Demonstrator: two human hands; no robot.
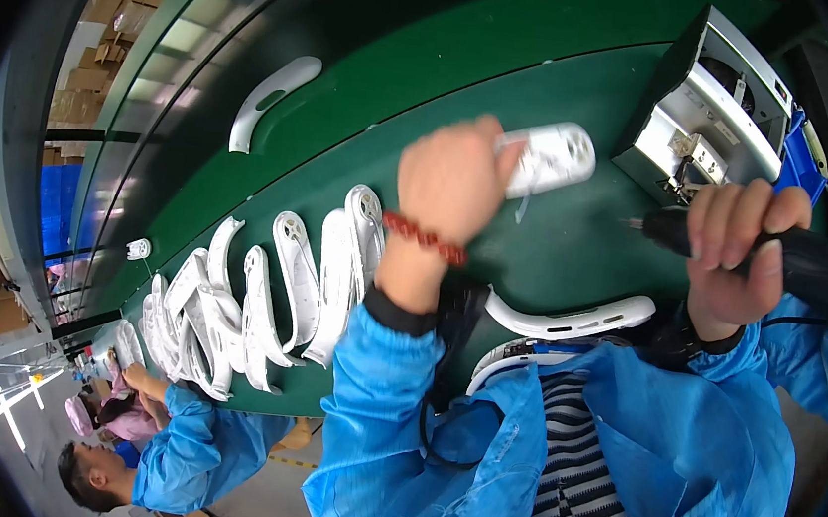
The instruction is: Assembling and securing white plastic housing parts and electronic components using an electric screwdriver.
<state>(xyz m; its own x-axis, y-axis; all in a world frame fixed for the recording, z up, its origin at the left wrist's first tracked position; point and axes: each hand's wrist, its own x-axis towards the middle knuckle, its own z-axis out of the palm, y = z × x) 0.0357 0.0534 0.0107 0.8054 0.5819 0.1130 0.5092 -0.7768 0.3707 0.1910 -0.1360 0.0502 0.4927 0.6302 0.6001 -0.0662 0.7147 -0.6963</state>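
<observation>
My left hand (452, 177), with a red bead bracelet at its wrist, is closed around one end of a white curved plastic housing (555, 158). The housing's hollow inner side faces up, and a short thin piece dangles from its edge. To the right, the fingers of my right hand (740, 245) wrap round a black electric screwdriver (817, 265). Its tip points left toward the housing, with a gap between them. Right in front of my body, a white curved shell with slots (573, 320) lies at the table's near edge, over another white part partly hidden by my jacket.
Several white housings (292, 282) lie in a row at left on the green table (535, 245). A single white piece (268, 100) rests on the green belt beyond. A metal box with small parts (670, 134) stands far right beside a blue bin (802, 161). Co-workers sit lower left.
</observation>
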